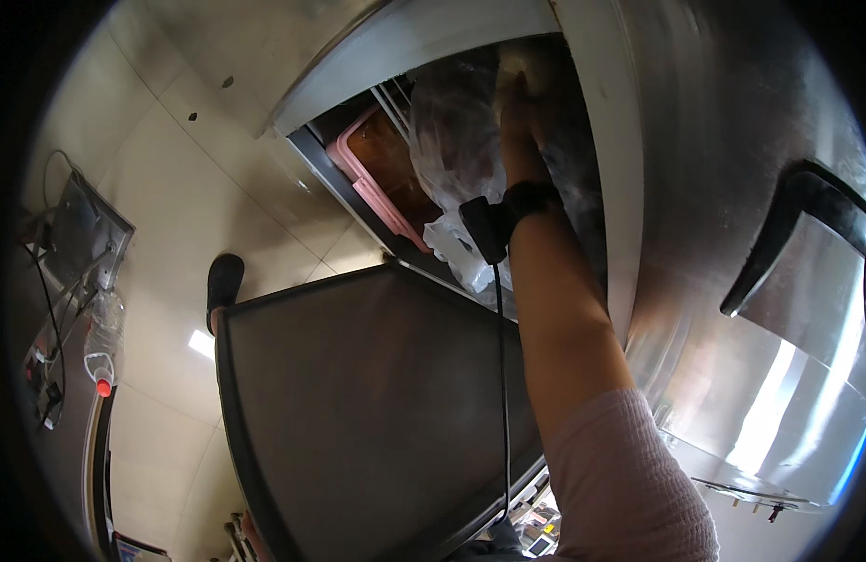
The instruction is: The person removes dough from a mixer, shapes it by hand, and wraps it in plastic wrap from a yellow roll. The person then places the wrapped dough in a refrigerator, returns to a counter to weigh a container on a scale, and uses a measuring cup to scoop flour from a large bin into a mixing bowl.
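My right hand (524,116) reaches deep into the compartment of a stainless steel refrigerator cabinet (619,175). A black strap with a small box (485,228) circles the wrist, and a cable hangs from it. Beside the hand is a clear plastic bag (450,133); the fingers are dim and blurred, so their grip is unclear. To the left lies a pink-rimmed container (383,204) with brown contents. The cabinet's dark door panel (376,400) stands open in front of me. A bit of skin shows at its lower left edge; whether it is my left hand I cannot tell.
A black handle (770,232) juts from the steel front at right. At left, a clear plastic bottle (106,344) with a red cap stands near cables and a metal device (88,232). A foot in a black slipper (225,281) is on the tiled floor (187,190).
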Demonstrator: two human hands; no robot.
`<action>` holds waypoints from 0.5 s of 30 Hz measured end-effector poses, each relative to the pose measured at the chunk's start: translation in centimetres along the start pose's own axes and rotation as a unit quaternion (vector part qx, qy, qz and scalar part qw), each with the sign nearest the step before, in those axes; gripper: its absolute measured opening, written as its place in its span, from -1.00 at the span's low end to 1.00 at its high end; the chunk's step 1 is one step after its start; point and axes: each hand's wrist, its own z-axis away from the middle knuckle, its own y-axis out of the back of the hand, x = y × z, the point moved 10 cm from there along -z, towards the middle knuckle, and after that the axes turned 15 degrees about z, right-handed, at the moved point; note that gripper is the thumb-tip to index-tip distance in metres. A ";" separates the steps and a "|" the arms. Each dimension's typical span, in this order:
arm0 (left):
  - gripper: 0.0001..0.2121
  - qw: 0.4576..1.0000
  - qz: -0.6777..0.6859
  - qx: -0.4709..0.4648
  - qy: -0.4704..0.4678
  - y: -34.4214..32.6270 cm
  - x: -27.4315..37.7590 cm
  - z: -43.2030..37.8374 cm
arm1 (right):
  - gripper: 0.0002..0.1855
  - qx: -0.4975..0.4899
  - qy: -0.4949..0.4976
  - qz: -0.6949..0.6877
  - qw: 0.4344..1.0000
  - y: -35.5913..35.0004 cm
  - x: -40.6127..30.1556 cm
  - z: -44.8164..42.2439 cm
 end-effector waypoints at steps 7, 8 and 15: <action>-0.64 1.000 0.003 0.007 -0.026 0.0 1.7 -0.1 | -0.25 0.002 0.052 -0.033 0.998 1.1 -5.8 0.2; -0.64 0.999 0.007 0.006 -0.032 -0.1 2.0 0.0 | -0.26 0.000 0.056 -0.041 0.998 1.5 -6.0 0.3; -0.65 0.987 0.102 -0.119 0.047 0.5 -0.1 -1.7 | -0.33 -0.025 0.055 -0.074 0.995 2.5 -5.6 2.4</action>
